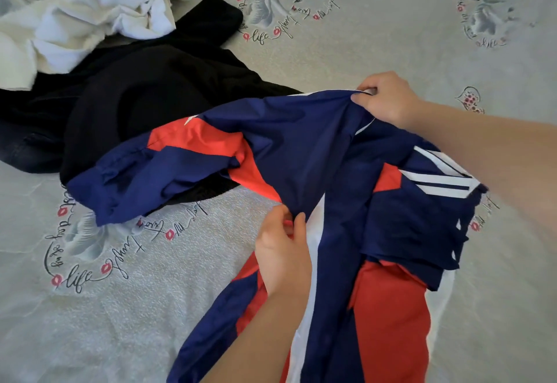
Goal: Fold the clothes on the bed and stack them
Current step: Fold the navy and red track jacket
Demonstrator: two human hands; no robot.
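1. Navy, red & white thin track jacket [301,153] is lying across the middle of the bed, partly lifted off it; one sleeve is trailing out to the left w/ its cuff resting on the dark pile & the bedcover.
2. Left hand [283,250] is pinching a fold of navy fabric near the jacket's middle btwn thumb & fingers, grip narrow and closed on the cloth.
3. Right hand [385,99] is gripping the jacket's upper edge farther up the bed, fingers curled round a bunched bit of fabric, pulling it taut.
4. Jacket's lower part is hanging down toward the person, showing red panels & a white strip; a section w/ three white stripes is sitting under the right forearm.
5. Black crumpled garment [144,93] is lying unfolded to the left, touching & partly under the jacket sleeve.
6. White rumpled cloth [90,15] is lying at the far left, overlapping the black garment's top edge.
7. Pale grey bedcover w/ flower & script print [391,21] is showing around everything; no folded stack is visible.
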